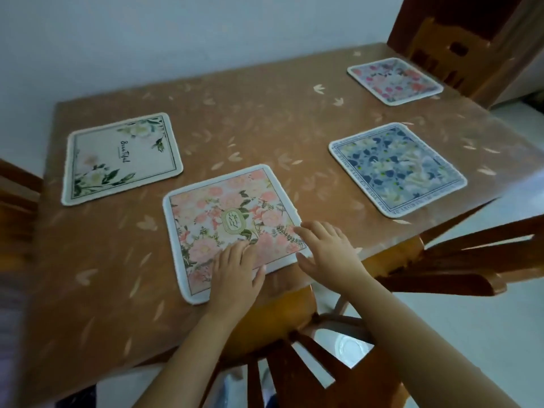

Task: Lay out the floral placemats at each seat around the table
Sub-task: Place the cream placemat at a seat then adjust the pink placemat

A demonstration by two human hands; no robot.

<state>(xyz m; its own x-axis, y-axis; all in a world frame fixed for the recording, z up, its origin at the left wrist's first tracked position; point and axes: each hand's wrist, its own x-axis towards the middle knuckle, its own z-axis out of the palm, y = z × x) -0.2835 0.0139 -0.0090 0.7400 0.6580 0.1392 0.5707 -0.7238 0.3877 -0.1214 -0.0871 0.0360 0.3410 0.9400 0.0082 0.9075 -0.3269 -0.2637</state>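
Pink placemat (232, 228) was laid at the near edge of the table (250, 122).
It was pressed by the left hand (235, 275) and touched at its corner by the right hand (326, 248), fingers straight, nothing gripped, probably to square it.

Head view — near, looking steeply down over the table (265, 119).

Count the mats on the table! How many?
4: pink mat nearest, white mat at the left, blue mat at the right, red-flowered mat in the far right corner. None looks hidden.
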